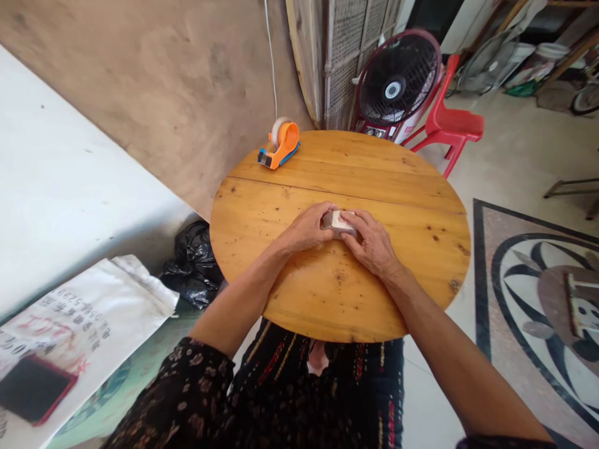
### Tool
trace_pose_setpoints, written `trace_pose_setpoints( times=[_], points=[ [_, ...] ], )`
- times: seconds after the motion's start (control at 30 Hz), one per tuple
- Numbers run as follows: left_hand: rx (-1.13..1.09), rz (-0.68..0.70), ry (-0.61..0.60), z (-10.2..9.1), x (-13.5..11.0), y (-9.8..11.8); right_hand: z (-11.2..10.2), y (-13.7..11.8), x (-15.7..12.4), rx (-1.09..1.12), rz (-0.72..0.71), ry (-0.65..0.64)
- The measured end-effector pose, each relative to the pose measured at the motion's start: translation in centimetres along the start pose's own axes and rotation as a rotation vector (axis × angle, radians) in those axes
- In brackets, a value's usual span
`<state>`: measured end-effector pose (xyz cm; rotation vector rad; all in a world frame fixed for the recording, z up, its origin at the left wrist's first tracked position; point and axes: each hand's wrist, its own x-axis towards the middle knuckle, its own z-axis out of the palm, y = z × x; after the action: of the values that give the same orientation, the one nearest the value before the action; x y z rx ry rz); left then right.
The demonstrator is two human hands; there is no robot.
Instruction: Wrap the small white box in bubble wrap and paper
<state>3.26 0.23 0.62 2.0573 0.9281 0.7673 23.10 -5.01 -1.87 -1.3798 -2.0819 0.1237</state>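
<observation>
A small box-shaped thing, whitish on top with greyish-brown sides, rests at the middle of the round wooden table. My left hand closes on its left end, thumb in front and fingers behind. From the right, my right hand grips the other end, with fingers over the top and thumb at the front. The fingers hide part of its ends, and what it is cannot be made out.
An orange tape dispenser with a roll of tape stands near the table's back left edge. Behind the table are a fan and a red plastic chair. A black plastic bag and a phone on a white sack lie left.
</observation>
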Motion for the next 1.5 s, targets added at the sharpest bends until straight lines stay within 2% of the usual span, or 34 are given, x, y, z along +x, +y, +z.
trace_pose_setpoints(
  times=[0.2, 0.4, 0.8, 1.0, 1.2, 1.5],
  points=[
    [0.004, -0.024, -0.010, 0.0, -0.1, 0.1, 0.1, -0.1, 0.1, 0.007, 0.003, -0.011],
    [0.036, -0.031, -0.005, -0.1, -0.3, 0.0, 0.0, 0.3, 0.0, 0.124, -0.009, 0.071],
    [0.055, -0.056, -0.016, 0.0, -0.2, -0.1, -0.3, -0.6, 0.2, -0.014, 0.049, -0.047],
    [0.053, -0.005, -0.062, -0.4, -0.3, -0.7, -0.2, 0.2, -0.3, 0.059, 0.090, 0.038],
    [0.005, -0.057, -0.084, -1.1, -0.5, -1.1, -0.1, 0.8, -0.3, 0.125, 0.103, -0.014],
    [-0.014, -0.073, -0.135, -1.3, 0.1, 0.0, 0.2, 1.1, -0.3, 0.088, 0.124, -0.027]
  ],
)
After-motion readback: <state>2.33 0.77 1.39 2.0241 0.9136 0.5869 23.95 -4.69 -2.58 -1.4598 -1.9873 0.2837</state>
